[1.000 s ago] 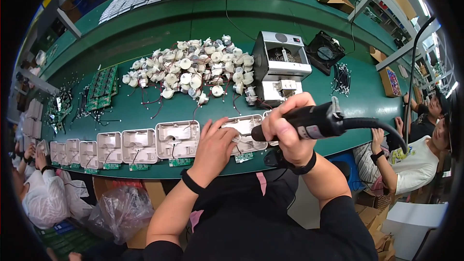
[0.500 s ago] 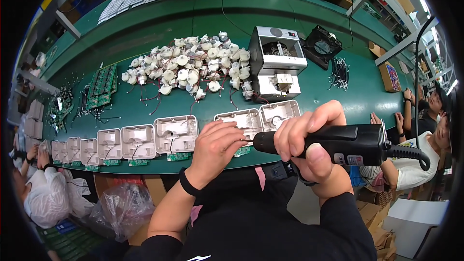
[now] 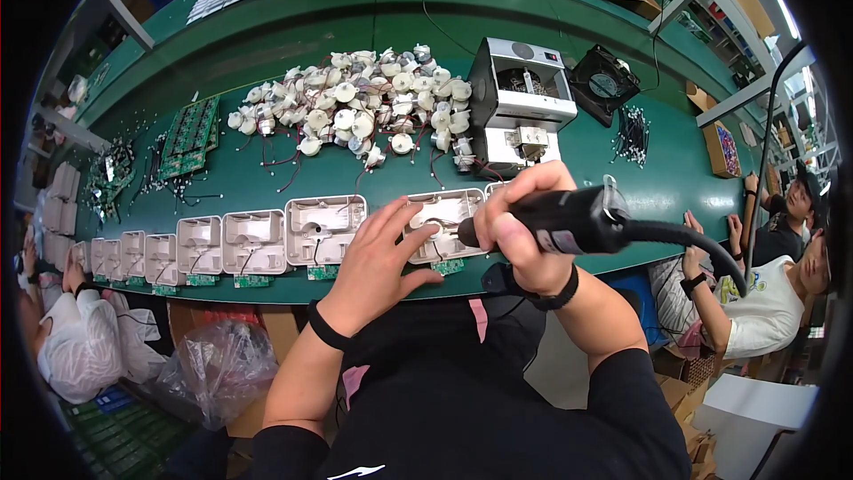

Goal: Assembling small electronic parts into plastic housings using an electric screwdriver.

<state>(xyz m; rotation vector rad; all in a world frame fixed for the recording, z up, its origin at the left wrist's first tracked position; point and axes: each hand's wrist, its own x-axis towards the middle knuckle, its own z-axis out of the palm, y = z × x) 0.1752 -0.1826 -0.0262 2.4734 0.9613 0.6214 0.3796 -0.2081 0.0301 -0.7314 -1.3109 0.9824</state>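
My right hand [image 3: 524, 236] is wrapped round a black electric screwdriver [image 3: 573, 218], its cable trailing off to the right. The tool's nose points left over an open white plastic housing [image 3: 444, 204]; its tip is hard to make out. My left hand [image 3: 382, 249] lies with fingers spread at the left side of that housing, and no object shows in it. A small green circuit board [image 3: 448, 268] sits at the housing's near edge. Left of my hand stands another white housing [image 3: 325, 227] of the same kind, with a dark wire inside.
Several more housings [image 3: 253, 244] run leftward along the near bench edge. Beyond them lies a heap of white motors [image 3: 355, 107] with wires. A grey-black machine [image 3: 524, 102] stands behind my right hand, beside black cable bundles [image 3: 631, 135]. Co-workers sit at both sides.
The screwdriver has swung from lying level beside my left hand to aiming into the housing. My left hand has come away from the bit and its fingers have spread.
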